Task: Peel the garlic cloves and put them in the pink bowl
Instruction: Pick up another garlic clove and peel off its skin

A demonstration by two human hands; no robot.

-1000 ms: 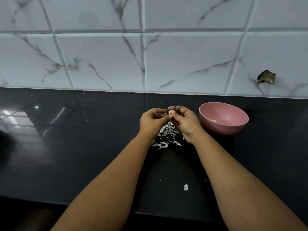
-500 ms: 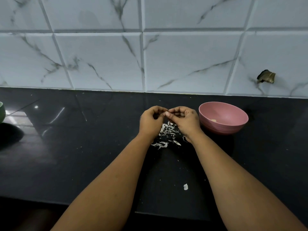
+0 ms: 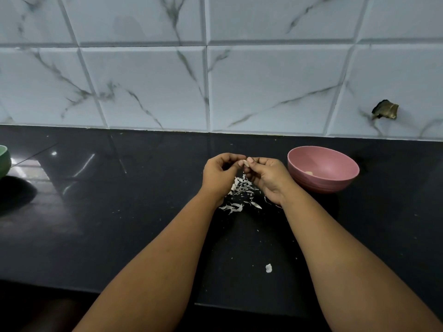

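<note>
Pinching a garlic clove (image 3: pixel 244 162) between curled fingertips, left hand (image 3: pixel 219 174) and right hand (image 3: pixel 268 176) are meeting; peels (image 3: pixel 241 188) are lying below the fingers; pink bowl (image 3: pixel 322 168) is sitting just right of them.

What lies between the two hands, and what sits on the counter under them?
Head view: a garlic clove is pinched between left hand and right hand; below lies a peel pile.

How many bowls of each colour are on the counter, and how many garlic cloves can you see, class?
Pink bowl: 1
Green bowl, cut off at the left edge: 1
Garlic cloves: 2, one pinched between both hands, one in the pink bowl
Total: 4
</note>
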